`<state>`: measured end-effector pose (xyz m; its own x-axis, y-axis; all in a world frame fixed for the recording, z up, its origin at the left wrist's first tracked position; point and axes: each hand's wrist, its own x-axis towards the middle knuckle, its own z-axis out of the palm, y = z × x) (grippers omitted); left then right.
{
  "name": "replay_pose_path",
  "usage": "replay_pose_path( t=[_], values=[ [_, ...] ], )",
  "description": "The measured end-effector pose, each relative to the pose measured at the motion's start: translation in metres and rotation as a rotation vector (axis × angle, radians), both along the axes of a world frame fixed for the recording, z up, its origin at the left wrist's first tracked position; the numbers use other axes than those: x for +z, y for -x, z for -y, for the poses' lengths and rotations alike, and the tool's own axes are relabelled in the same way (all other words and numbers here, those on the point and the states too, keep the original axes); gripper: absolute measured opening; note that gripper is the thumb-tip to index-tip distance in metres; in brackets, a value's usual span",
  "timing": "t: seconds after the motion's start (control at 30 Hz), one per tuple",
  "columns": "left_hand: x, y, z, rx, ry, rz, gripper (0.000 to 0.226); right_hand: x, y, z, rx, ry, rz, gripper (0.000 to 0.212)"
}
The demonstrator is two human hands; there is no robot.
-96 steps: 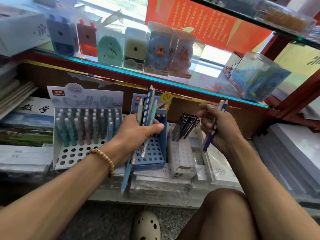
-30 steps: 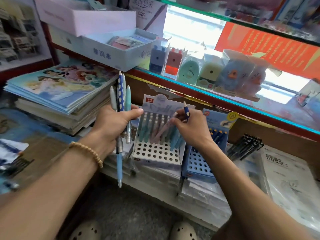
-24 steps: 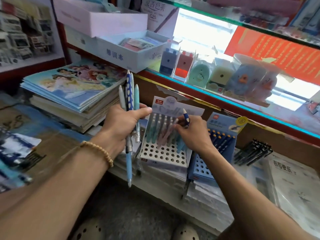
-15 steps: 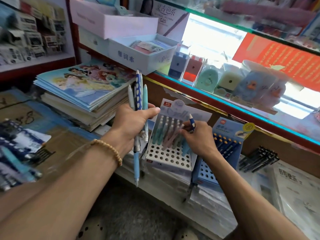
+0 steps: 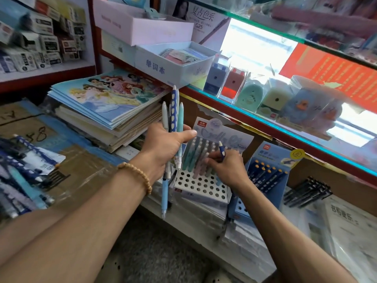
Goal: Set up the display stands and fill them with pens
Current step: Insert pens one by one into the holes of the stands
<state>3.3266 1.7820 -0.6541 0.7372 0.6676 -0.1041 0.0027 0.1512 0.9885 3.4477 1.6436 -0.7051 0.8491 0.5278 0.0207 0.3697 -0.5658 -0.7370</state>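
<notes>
My left hand (image 5: 163,147) grips a bundle of pens (image 5: 173,119), held upright just left of a white display stand (image 5: 202,184). The stand has a perforated top, with pastel pens in its back rows and open holes in front. My right hand (image 5: 226,167) rests on the pastel pens in the stand and holds a dark blue pen (image 5: 222,151) whose white tip points up. A blue display stand (image 5: 269,172) with dark pens stands right behind that hand.
A stack of picture books (image 5: 110,105) lies to the left. Loose black pens (image 5: 308,192) lie at the right on wrapped paper. A glass shelf (image 5: 265,127) with sharpeners overhangs the stands. More pens (image 5: 22,166) lie on a cardboard box at far left.
The view has swung left. My right hand, carrying the blue pen, went from the blue stand to the white stand and now sits on its pastel pens. My left hand keeps its bundle.
</notes>
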Motion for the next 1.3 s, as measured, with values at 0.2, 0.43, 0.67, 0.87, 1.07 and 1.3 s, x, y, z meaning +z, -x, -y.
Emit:
replay_pose_path(
  t=[0.2,0.43,0.67,0.87,1.07,1.3],
  values=[
    [-0.005,0.000,0.002,0.003,-0.027,-0.032,0.012,0.000,0.003,0.001,0.038,0.039,0.054,0.015],
    [-0.004,0.002,0.008,-0.027,-0.080,-0.072,0.012,0.016,0.009,0.007,0.059,-0.028,0.085,0.014],
    [-0.006,-0.005,0.024,-0.207,-0.194,-0.047,0.016,0.031,0.020,0.016,0.303,0.176,0.150,0.009],
    [-0.013,-0.013,0.037,-0.268,-0.195,-0.071,0.009,0.038,0.017,0.038,0.335,0.152,0.146,0.010],
    [-0.018,-0.022,0.033,-0.139,0.051,-0.076,0.008,0.059,-0.005,0.098,0.059,-0.181,-0.152,0.010],
    [-0.026,-0.035,0.064,-0.346,-0.002,-0.133,0.006,0.056,-0.013,0.127,-0.213,-0.872,-0.629,0.011]
  ],
)
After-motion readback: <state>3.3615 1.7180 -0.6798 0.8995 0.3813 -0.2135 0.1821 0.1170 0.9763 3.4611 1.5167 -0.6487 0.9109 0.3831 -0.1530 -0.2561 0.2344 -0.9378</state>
